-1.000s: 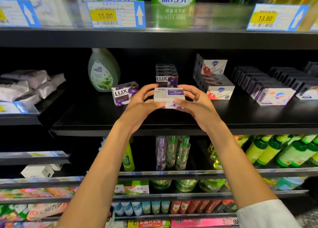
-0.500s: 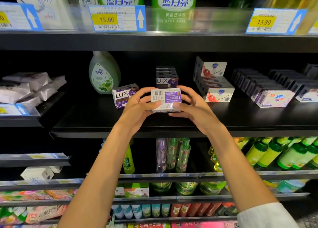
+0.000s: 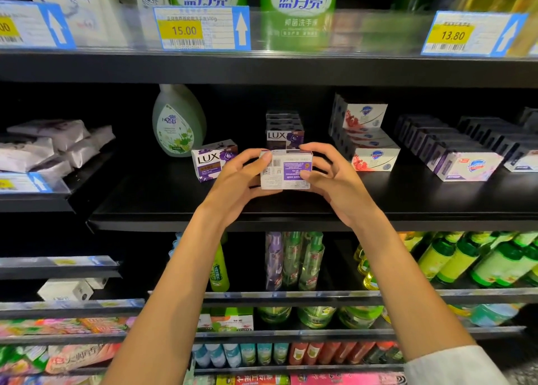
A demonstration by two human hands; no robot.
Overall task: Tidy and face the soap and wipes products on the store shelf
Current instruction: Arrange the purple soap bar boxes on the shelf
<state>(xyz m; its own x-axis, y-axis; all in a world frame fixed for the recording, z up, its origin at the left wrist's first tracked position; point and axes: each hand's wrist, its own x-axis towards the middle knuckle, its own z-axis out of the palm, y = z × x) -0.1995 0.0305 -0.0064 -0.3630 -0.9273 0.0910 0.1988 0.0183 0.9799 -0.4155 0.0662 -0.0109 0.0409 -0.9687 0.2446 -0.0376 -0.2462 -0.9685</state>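
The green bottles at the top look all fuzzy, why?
Head view: the green bottles sit behind a glary clear shelf strip and are blurred; the white-and-purple soap box between the left hand and right hand is sharp; the shelf back is dark.

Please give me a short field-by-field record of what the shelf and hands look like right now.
held item: soap box, barcode and text panel facing the camera
left hand: grips the box's left end
right hand: grips the box's right end
left of box: LUX box, angled, logo showing
behind box: LUX stack
far left: green bottle, upright
right: white soap boxes in rows
surface: black shelf
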